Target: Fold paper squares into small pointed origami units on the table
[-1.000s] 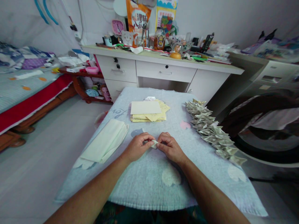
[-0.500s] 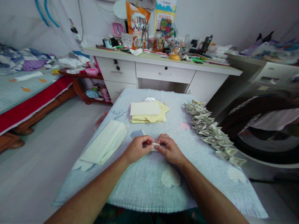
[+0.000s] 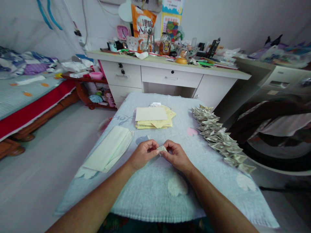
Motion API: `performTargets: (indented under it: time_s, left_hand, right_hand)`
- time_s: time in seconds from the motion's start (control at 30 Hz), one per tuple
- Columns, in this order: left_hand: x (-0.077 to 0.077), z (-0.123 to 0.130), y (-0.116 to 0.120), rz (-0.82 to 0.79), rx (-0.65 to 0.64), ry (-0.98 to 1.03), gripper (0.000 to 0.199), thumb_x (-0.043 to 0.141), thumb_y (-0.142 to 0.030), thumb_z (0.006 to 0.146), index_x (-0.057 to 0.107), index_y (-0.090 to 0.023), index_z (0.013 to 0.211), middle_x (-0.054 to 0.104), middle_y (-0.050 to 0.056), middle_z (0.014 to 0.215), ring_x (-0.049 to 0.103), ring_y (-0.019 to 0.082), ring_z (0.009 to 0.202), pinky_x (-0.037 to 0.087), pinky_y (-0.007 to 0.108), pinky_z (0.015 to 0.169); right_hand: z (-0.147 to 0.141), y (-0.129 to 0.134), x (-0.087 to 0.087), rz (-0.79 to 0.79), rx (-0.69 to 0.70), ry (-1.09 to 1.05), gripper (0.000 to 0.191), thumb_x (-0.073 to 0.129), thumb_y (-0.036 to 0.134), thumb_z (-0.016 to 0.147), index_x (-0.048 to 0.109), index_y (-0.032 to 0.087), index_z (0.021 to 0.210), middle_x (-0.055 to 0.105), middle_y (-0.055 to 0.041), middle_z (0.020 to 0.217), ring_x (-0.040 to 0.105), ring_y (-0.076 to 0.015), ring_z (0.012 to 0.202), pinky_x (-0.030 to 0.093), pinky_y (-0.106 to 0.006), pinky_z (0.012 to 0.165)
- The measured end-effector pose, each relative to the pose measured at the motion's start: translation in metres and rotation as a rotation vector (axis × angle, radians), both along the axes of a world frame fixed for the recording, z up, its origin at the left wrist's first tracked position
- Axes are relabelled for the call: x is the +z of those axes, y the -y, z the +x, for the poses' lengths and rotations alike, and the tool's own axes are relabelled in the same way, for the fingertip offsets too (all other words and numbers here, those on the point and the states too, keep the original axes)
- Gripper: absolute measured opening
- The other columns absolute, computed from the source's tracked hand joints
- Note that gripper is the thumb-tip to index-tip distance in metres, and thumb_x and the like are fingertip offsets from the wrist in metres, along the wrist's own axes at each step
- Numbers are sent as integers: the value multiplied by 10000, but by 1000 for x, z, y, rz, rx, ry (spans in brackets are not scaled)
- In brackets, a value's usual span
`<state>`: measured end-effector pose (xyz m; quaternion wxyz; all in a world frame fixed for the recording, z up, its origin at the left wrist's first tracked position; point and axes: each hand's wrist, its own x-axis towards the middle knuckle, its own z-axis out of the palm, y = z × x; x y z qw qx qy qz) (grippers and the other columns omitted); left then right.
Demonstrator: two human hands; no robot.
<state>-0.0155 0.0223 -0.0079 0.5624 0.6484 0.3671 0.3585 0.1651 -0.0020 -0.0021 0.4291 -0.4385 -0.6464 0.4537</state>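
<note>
Between my two hands is a small piece of folded paper (image 3: pixel 162 148), pale and pointed at the top. My left hand (image 3: pixel 145 153) pinches its left end between thumb and fingers. On the other side my right hand (image 3: pixel 175 154) grips the right end in the same way. Fingers cover part of the paper. Beyond the hands lies a stack of yellowish paper sheets (image 3: pixel 151 114). To the left rests a pale folded sheet or cloth (image 3: pixel 108 147). Rows of folded paper pieces (image 3: pixel 216 134) with pointed tips stand along the right side.
A blue patterned cloth (image 3: pixel 145 197) covers the table. Behind it stands a white desk (image 3: pixel 170 77) crowded with a snack bag (image 3: pixel 143 27), a jar (image 3: pixel 165 44) and other items. A bed (image 3: pixel 29 90) is at left, a washing machine (image 3: pixel 279 97) at right.
The folded paper has been turned between my fingers and now shows a flat, triangular face. Both hands stay in nearly the same place.
</note>
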Motion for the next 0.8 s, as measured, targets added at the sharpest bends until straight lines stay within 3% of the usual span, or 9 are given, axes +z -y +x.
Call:
performTargets:
  time_s: [0.17, 0.23, 0.33, 0.43, 0.53, 0.63, 0.8]
  left_hand:
    - [5, 4, 3, 103, 15, -81, 106, 596, -257, 790, 558, -158, 782, 571, -6, 724, 522, 119, 684, 414, 232, 652]
    - [5, 5, 4, 221, 63, -144, 55, 594, -201, 775, 582, -169, 819, 610, 19, 836, 553, 140, 777, 434, 246, 708]
    - [3, 7, 7, 364, 123, -217, 214, 597, -122, 738, 592, -197, 938, 604, 33, 1000, 562, 133, 797, 446, 246, 717]
    - [0, 8, 8, 424, 95, -282, 193, 562, -88, 755, 592, -201, 909, 596, 11, 922, 540, 105, 681, 440, 235, 664]
    - [0, 10, 7, 485, 94, -312, 134, 523, -60, 770, 565, -187, 756, 586, 0, 790, 554, 124, 718, 440, 244, 692]
    - [0, 10, 5, 514, 114, -275, 143, 524, -48, 771, 554, -184, 737, 601, 10, 798, 572, 135, 773, 452, 257, 737]
    - [-3, 8, 2, 528, 125, -226, 151, 535, -35, 778, 567, -183, 772, 619, 22, 876, 588, 136, 849, 459, 265, 795]
  right_hand:
    - [-1, 0, -3, 42, -55, 43, 105, 605, 272, 771, 544, 190, 747, 526, 20, 674, 471, -125, 626, 391, -255, 612]
    - [0, 0, -3, 142, -101, 143, 45, 579, 193, 752, 535, 194, 738, 535, 13, 690, 490, -136, 661, 395, -263, 640]
    - [0, -1, -4, 341, -161, 419, 98, 566, 105, 698, 527, 192, 718, 542, -4, 716, 493, -164, 739, 371, -292, 702]
    - [0, -1, -6, 483, -175, 689, 107, 569, 91, 696, 546, 187, 738, 556, -23, 746, 471, -187, 774, 334, -326, 736]
    - [-2, 0, -7, 538, -162, 820, 93, 566, 105, 724, 561, 187, 768, 563, -39, 781, 457, -202, 799, 320, -342, 750]
    - [-2, 0, -8, 509, -163, 776, 122, 557, 102, 725, 545, 188, 810, 552, -42, 821, 457, -209, 831, 331, -339, 765]
    - [1, -4, -10, 400, -135, 506, 236, 523, 44, 681, 495, 188, 866, 513, -38, 882, 469, -192, 866, 375, -302, 780]
